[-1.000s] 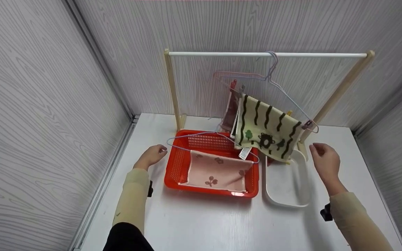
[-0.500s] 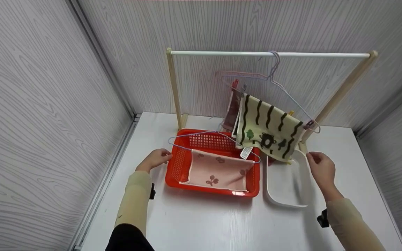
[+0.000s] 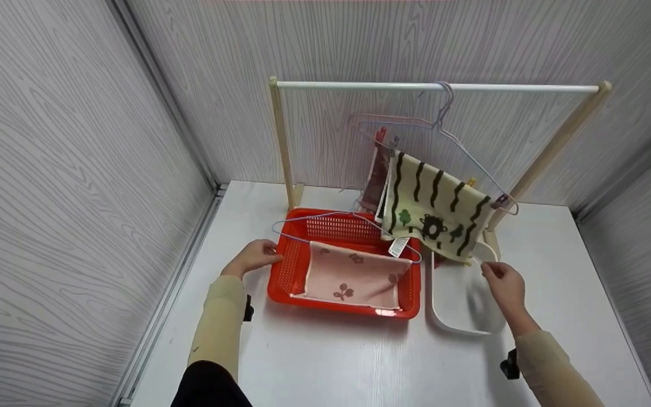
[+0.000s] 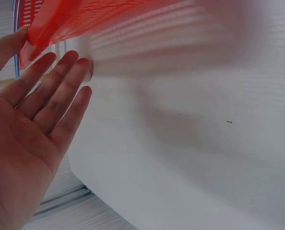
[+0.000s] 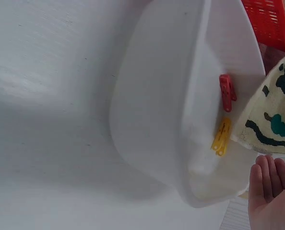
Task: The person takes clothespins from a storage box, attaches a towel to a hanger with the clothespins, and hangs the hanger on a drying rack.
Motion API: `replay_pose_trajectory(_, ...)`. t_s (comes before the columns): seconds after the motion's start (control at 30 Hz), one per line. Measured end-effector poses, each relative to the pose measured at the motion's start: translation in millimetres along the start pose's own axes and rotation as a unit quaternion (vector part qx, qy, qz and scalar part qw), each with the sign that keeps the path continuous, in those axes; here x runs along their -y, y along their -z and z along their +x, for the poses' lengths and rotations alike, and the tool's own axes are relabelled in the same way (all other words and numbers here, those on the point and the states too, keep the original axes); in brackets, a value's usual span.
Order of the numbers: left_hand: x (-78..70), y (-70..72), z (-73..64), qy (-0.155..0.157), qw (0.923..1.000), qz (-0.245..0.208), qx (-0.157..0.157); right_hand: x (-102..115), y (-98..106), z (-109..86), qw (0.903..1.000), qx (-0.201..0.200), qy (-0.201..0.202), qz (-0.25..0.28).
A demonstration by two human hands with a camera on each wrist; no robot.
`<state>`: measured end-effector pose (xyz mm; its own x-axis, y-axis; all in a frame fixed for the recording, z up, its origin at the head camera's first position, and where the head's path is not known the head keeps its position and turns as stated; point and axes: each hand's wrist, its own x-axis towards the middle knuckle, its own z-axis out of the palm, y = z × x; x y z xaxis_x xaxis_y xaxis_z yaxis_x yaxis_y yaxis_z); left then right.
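My left hand (image 3: 253, 257) is at the left rim of a red plastic basket (image 3: 325, 308). In the left wrist view its thumb touches the rim while the fingers (image 4: 53, 98) stretch out below. A pink towel (image 3: 354, 277) with a leaf pattern lies in the basket, a blue wire hanger (image 3: 325, 215) across its upper edge. My right hand (image 3: 507, 288) hovers over the right side of a white tub (image 3: 454, 319), fingers loose and holding nothing. Inside the tub, the right wrist view shows a red clothespin (image 5: 226, 93) and a yellow clothespin (image 5: 221, 137).
Behind stands a drying rack with a white rod (image 3: 359, 86) and wooden legs (image 3: 282, 147). Hangers hook over the rod; a cream striped towel (image 3: 435, 198) and a dark red towel (image 3: 374, 178) hang clipped below. The cream towel droops over the tub's back edge.
My left hand has moved right to the basket's rim. My right hand has come left and down, from beside the tub to over it.
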<state>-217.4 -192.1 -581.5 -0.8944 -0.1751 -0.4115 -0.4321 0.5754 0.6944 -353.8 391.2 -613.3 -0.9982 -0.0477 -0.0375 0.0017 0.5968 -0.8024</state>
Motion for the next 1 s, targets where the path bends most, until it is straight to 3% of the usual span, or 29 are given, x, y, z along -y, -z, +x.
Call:
replay_pose_trajectory(0.27, 0.5, -1.7, 3.7, 0.000, 0.9999, -0.009, 0.010, -15, -16, -12.3, 0.9957, 0.062, -0.040, 0.055)
replay_pose_trajectory(0.6, 0.8, -2.9, 4.0, -0.012, 0.9990, -0.039, 0.020, -24, -22, -26.0, 0.9904, 0.133, -0.023, 0.028)
replay_pose_trajectory(0.83, 1.5, -5.2, 4.0, 0.006, 0.9985, -0.049, 0.021, -40, -14, -36.6, 0.9883, 0.150, -0.026, -0.009)
replay_pose_trajectory(1.0, 0.8, -3.4, 1.8, -0.001, 0.9986, -0.050, 0.017, -46, -9, -45.6, 0.9851, 0.170, -0.021, -0.018)
